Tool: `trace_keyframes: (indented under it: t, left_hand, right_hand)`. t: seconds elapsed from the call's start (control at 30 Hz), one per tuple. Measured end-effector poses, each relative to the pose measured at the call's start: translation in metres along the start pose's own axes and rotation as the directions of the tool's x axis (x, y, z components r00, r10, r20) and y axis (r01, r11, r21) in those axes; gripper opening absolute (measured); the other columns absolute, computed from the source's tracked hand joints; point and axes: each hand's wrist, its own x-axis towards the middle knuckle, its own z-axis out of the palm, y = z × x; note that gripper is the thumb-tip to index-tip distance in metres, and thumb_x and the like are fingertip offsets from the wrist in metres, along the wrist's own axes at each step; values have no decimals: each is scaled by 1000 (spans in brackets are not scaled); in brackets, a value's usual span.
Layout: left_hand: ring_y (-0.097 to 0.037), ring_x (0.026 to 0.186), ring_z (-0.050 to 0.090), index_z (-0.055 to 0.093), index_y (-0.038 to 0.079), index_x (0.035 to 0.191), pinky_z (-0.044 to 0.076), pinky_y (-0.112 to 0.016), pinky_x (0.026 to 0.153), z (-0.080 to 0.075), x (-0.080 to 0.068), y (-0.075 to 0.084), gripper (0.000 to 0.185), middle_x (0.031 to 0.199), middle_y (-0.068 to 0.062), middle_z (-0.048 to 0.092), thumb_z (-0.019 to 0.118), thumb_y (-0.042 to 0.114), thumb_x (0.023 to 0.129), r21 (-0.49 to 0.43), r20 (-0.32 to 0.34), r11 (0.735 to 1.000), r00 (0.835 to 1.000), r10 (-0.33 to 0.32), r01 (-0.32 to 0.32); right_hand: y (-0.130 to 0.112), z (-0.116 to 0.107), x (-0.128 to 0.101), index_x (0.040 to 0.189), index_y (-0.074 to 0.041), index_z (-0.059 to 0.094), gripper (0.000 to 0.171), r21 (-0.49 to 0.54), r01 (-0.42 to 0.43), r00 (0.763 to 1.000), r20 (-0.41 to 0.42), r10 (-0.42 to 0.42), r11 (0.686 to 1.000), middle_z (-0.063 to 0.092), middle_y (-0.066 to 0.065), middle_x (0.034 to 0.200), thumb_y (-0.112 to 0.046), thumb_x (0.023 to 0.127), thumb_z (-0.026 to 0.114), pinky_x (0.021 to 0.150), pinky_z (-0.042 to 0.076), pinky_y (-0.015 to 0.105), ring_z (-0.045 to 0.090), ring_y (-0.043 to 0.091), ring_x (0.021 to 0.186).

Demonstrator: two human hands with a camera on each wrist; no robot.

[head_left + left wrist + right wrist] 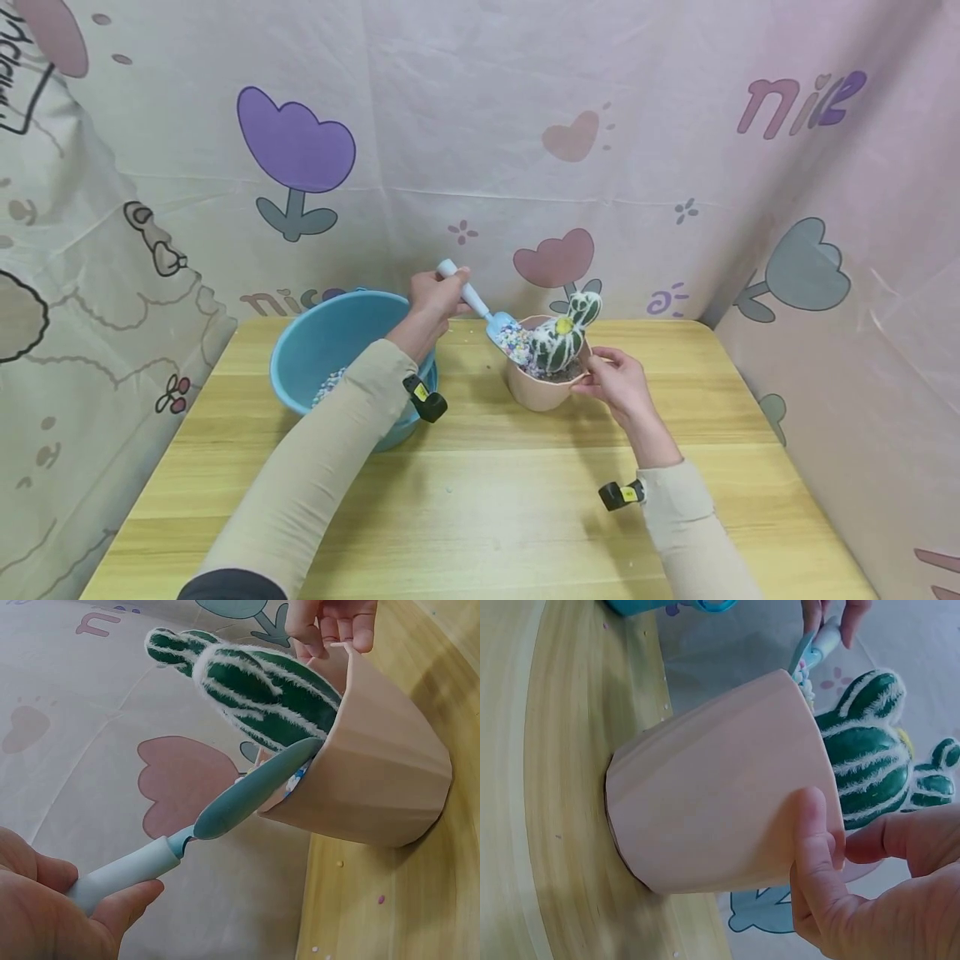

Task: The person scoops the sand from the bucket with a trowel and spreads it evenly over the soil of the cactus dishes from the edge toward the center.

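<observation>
1. 2 hands work at a pink pot (542, 390) standing on the wooden worktop (480, 500).
2. The left hand (435, 293) is clamped around the handle of a small blue scoop (480, 310), whose blade, loaded with coloured pebbles, rests at the pot's rim.
3. The right hand (618, 382) pinches the pot's rim with thumb and fingers.
4. A toy cactus (562, 333) stands in the pot.
5. A blue basin (337, 354) sits just left, holding pebbles.

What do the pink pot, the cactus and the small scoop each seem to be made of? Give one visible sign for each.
Pink pot: probably matte plastic, with smooth, even, faintly ribbed walls.
Cactus: an artificial one, seemingly soft fabric or foam, with fuzzy white ridges.
Small scoop: likely plastic, with smooth pale-blue moulded handle and blade.
</observation>
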Motion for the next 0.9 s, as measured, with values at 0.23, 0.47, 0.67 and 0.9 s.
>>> trace_keyframes:
  t: [0.23,0.47,0.67,0.9]
  left_hand:
    - [-32,123,72,63,5,139,62,-40,103,-1,0,-1,44,141,-17,64,68,33,105,8,-8,1000,1000,-4,4]
    - [-33,123,72,64,3,137,62,-43,104,-3,2,-1,43,140,-19,65,69,31,104,-18,-21,1000,1000,0,0]
    - [-35,127,69,62,1,138,61,-44,105,-6,1,0,44,141,-20,64,68,29,105,-26,-27,1000,1000,2,-2]
    - [-35,125,70,63,0,138,61,-45,104,-6,3,0,44,140,-21,65,69,29,104,-27,-32,1000,999,3,-4]
  right_hand:
    - [2,4,-2,153,12,37,55,37,4,1000,15,-4,999,63,16,101,0,102,52,73,68,26,67,11,68]
    - [4,4,-2,155,11,35,57,41,11,1000,15,-12,999,61,16,102,0,101,51,74,68,26,66,11,69]
    - [3,4,0,154,11,37,57,31,3,1000,15,-4,1000,61,16,102,-1,100,50,72,67,25,66,11,68]
    - [1,1,1,151,12,41,50,-17,-1,1000,-6,1,1000,56,20,120,-7,105,49,70,67,23,62,8,72]
